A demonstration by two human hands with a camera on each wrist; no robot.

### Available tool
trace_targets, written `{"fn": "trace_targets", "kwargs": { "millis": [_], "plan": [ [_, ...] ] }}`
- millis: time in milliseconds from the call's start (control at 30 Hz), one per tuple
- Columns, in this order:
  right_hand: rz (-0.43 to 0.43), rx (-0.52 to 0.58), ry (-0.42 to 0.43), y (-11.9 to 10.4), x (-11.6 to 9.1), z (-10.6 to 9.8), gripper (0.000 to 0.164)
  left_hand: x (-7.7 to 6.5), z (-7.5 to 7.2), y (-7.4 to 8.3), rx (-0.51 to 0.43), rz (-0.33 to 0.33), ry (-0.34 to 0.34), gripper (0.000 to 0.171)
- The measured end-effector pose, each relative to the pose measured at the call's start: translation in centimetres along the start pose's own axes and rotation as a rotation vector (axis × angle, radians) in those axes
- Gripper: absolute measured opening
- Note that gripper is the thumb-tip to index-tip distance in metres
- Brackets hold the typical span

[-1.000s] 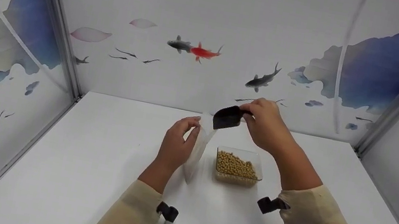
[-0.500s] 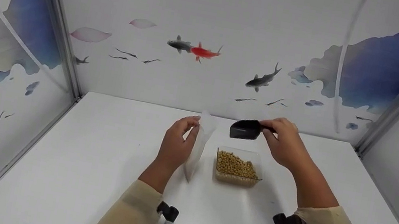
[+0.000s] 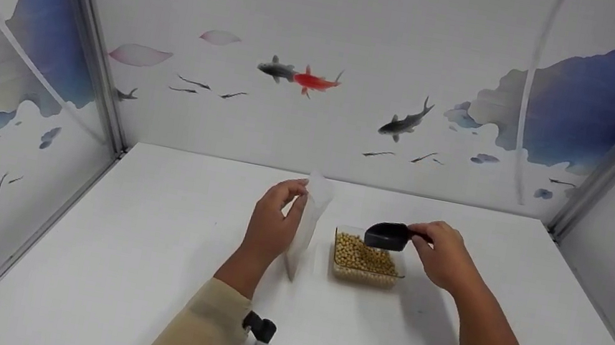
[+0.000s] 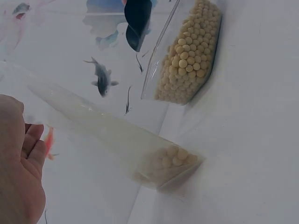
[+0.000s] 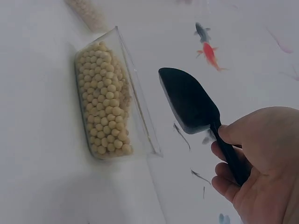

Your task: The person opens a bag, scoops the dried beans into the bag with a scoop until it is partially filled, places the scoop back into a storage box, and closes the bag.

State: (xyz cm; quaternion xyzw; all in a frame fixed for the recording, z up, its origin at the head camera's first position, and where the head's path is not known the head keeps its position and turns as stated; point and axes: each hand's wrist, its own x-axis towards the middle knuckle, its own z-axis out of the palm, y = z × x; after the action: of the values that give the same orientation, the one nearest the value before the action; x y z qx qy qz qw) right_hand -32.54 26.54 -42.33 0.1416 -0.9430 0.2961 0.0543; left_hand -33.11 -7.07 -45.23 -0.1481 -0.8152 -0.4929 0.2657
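Note:
My left hand [image 3: 276,217] pinches the upper edge of a translucent plastic bag [image 3: 307,229], which stands upright on the table. In the left wrist view, several round tan beans [image 4: 170,157] lie in the bottom of the bag [image 4: 100,123]. My right hand [image 3: 440,256] grips the handle of a black scoop [image 3: 388,236]. The scoop hangs over the back right part of a clear container [image 3: 364,279] full of round tan beans [image 3: 359,254]. In the right wrist view the scoop [image 5: 187,100] is beside the container's rim, and no beans show in its bowl.
A white table [image 3: 138,269] carries the bag and the container. White panels printed with fish and petals stand behind [image 3: 363,37] and on both sides, with metal posts [image 3: 89,26] at the corners. Black wrist cameras [image 3: 260,327] sit on both sleeves.
My right hand has carried the scoop away from the bag's mouth, first to the right and then down over the bean container. The left hand holds the bag in the same place.

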Motion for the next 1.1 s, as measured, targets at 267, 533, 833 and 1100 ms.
{"fn": "trace_targets", "kwargs": {
  "millis": [267, 533, 833, 1100],
  "plan": [
    [0.021, 0.000, -0.005, 1.4, -1.0, 1.2, 0.034, -0.1, 0.1, 0.2, -0.004, 0.011, 0.009, 0.020],
    [0.000, -0.068, 0.025, 0.9, -1.4, 1.6, 0.029, -0.1, 0.1, 0.2, -0.005, 0.006, 0.017, 0.018],
    [-0.019, -0.144, -0.026, 0.7, -1.4, 2.6, 0.027, -0.2, 0.2, 0.1, 0.006, -0.008, 0.016, 0.018],
    [-0.057, -0.144, -0.033, 0.6, -1.5, 3.2, 0.028, -0.1, 0.2, -0.2, -0.012, 0.004, -0.008, 0.021]
  ]
}}
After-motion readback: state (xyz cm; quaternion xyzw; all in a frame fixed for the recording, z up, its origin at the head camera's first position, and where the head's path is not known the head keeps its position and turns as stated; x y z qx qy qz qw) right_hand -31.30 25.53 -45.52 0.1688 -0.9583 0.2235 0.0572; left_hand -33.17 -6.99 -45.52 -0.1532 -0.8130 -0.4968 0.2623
